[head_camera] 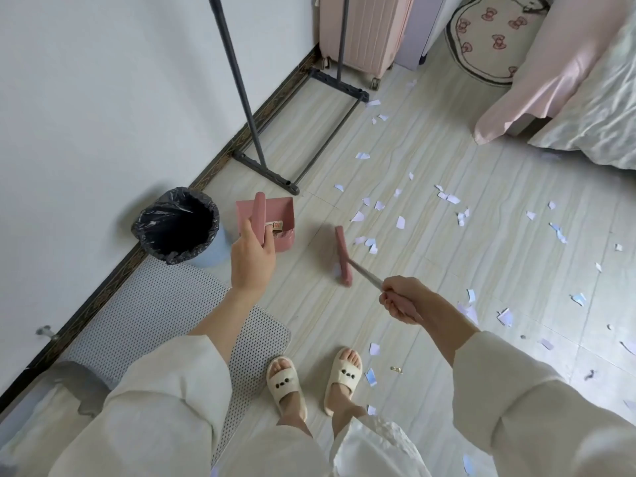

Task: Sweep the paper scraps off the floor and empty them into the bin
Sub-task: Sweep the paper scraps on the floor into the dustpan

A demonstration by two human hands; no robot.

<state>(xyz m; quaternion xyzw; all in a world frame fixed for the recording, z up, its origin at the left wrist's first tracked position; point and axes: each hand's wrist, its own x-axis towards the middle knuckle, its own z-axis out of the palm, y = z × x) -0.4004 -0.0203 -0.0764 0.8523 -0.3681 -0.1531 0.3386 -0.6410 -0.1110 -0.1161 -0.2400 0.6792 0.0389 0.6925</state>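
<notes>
- We stand on the floor [430, 270], which carries everything here; its left edge runs along the wall, and a bed takes its far right corner.
- The bin [179, 225], lined with a black bag, sits against that left edge, just beside the dustpan [275, 218].
- The dustpan stands near the bin, its mouth turned toward the open floor on the right and its upright handle rising toward us.
- The broom [344, 256] has its pink head down on the floor a little to the right of the dustpan; its long handle slants back toward us and to the right.
- The paper scraps [399, 222] lie scattered from the broom head outward to the right and far side, with a few near our slippers; most lie on the side of the head away from the dustpan, so we judge the next stroke must pull leftward.
- Our left hand [253, 259] is wrapped around the dustpan handle.
- Our right hand [401, 299] is the nearer one to the scraps, fingers curled tightly round the broom handle.
</notes>
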